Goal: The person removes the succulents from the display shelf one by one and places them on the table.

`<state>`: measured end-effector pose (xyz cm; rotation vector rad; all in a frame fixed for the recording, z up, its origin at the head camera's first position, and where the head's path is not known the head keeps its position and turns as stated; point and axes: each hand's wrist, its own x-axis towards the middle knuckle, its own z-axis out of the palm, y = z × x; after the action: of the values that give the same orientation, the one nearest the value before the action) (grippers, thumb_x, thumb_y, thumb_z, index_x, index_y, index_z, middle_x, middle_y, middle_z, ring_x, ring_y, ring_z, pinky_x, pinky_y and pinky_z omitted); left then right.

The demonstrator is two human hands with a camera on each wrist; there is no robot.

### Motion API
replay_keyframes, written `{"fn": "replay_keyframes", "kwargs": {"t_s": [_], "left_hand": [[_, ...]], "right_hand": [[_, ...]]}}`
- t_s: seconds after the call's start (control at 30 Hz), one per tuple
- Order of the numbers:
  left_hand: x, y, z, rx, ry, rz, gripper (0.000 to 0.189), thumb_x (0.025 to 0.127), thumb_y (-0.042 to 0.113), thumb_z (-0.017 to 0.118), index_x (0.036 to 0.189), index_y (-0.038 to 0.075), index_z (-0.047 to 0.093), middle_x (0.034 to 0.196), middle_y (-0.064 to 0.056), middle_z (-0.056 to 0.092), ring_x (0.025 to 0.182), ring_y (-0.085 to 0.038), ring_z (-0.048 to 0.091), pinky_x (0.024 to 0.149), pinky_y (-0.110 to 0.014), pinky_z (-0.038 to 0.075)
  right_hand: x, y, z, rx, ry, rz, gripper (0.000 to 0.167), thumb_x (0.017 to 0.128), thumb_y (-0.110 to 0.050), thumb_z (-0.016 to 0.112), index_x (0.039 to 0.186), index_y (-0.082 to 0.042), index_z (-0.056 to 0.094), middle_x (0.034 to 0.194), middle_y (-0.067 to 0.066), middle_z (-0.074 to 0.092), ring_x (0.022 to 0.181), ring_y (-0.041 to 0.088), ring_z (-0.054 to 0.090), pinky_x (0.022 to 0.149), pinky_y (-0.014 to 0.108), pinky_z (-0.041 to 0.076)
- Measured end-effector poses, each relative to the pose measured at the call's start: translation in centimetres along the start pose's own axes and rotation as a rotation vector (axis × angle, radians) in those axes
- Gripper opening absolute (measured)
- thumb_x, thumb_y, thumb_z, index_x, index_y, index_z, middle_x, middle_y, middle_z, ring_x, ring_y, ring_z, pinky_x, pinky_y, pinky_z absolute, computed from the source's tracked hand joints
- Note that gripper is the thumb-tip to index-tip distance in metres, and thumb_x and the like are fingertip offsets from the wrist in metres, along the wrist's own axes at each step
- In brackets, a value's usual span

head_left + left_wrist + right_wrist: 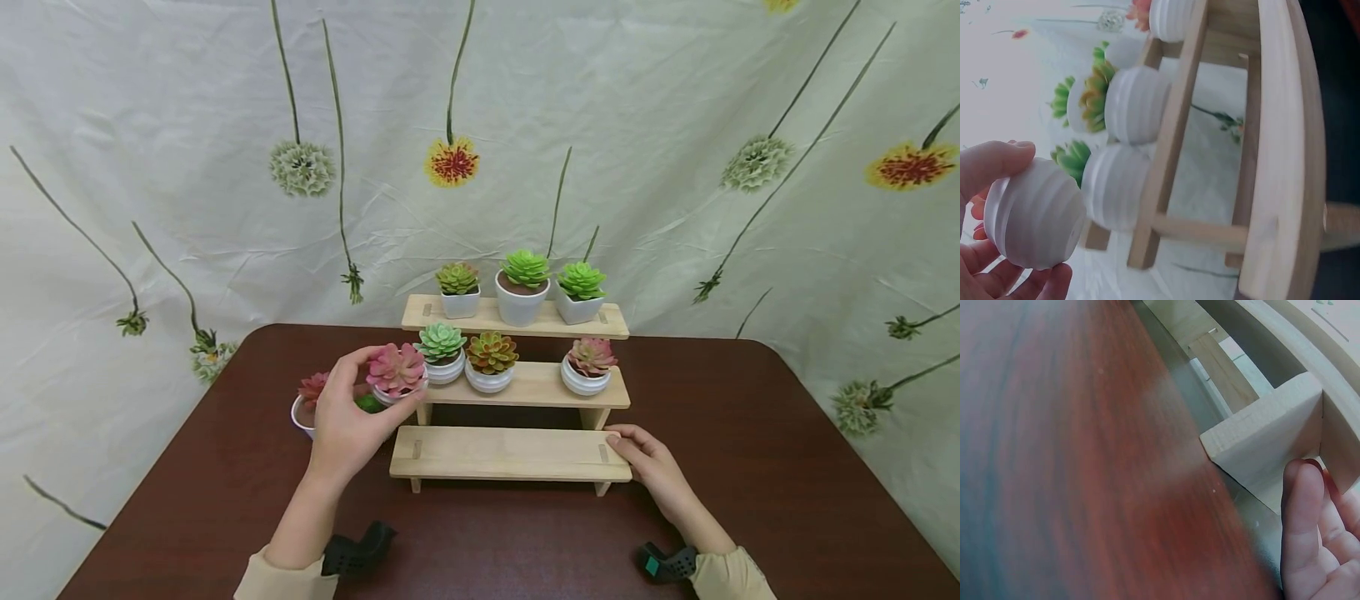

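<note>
My left hand (352, 425) holds a pink potted succulent (396, 369), thumb and fingers around its round white ribbed pot (1038, 215). It is raised beside the left end of a three-tier wooden stand (502, 454). At the lowest tier's right end, my right hand (656, 471) grips the board; in the right wrist view its thumb (1302, 500) lies by the stand's leg (1260, 419). On the middle tier stand a pale green succulent (441, 342), an orange-green succulent (491, 353) and, farther right, another pink succulent (592, 357).
Three green succulents in white pots, one of them a taller pot (522, 307), line the top tier. Behind my left hand, a red succulent (311, 388) and a partly hidden green plant (369, 403) stand on the dark table (750, 433). A flowered cloth (637, 167) hangs behind.
</note>
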<state>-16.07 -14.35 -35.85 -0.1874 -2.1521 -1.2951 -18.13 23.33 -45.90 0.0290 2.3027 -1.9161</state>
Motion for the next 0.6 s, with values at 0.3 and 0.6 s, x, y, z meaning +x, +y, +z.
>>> {"fn": "replay_keyframes", "kwargs": {"t_s": [0.3,0.6], "left_hand": [[0.3,-2.7,-1.2,0.083,0.03,-0.065,0.067,0.065,0.016,0.087,0.122,0.003,0.056,0.114,-0.008,0.057,0.096,-0.011,0.05,0.074,-0.014,0.042],[0.5,-4.6,-1.9,0.11,0.084,-0.158,0.062,0.069,0.021,0.084,0.122,0.003,0.057,0.111,-0.011,0.056,0.093,-0.012,0.05,0.069,-0.008,0.04]], "right_hand": [[0.0,-0.1,0.0,-0.003,-0.002,0.016,0.044,0.094,-0.031,0.057,0.124,0.002,0.052,0.11,0.015,0.056,0.088,0.019,0.06,0.072,0.029,0.051],[0.0,-0.1,0.0,-0.012,-0.002,0.014,0.044,0.094,-0.031,0.057,0.123,0.001,0.053,0.109,0.015,0.056,0.088,0.019,0.06,0.072,0.029,0.051]]}}
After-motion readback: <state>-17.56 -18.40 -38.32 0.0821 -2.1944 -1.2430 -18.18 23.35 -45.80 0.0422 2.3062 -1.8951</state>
